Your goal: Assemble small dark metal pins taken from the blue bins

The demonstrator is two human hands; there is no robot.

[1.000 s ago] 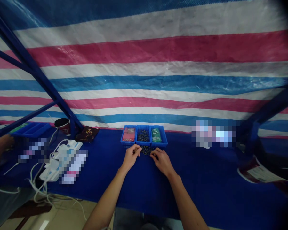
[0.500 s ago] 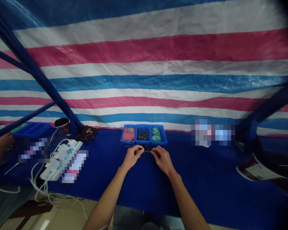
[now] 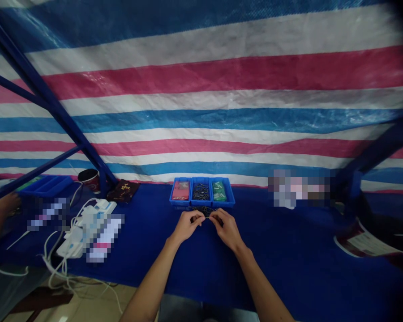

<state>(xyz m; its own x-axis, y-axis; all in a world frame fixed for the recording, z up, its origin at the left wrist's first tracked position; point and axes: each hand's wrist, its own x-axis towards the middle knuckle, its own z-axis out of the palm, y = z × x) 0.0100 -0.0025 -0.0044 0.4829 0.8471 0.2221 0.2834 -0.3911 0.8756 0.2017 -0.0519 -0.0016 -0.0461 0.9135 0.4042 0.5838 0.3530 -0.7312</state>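
Note:
My left hand point(image 3: 188, 225) and my right hand point(image 3: 227, 228) sit close together on the blue cloth, just in front of several blue plastic bins. Their fingertips pinch something thin and dark, too small to name exactly. A small loose heap of dark metal pieces point(image 3: 204, 210) lies just beyond my fingers, partly hidden by them. The middle bin point(image 3: 201, 191) holds similar dark pieces. The left bin point(image 3: 180, 190) holds red packets, and the right bin point(image 3: 219, 191) holds green packets.
A blue cloth point(image 3: 289, 268) covers the table. Further left are a white power strip point(image 3: 100, 206) with cables, a cup point(image 3: 89, 180), a dark pouch point(image 3: 123, 190) and a blue tray point(image 3: 46, 185). Another person's hand point(image 3: 0, 214) rests at the far left.
My hands have drawn closer together, with the fingertips now nearly meeting over the dark pieces. The whole view has shifted slightly.

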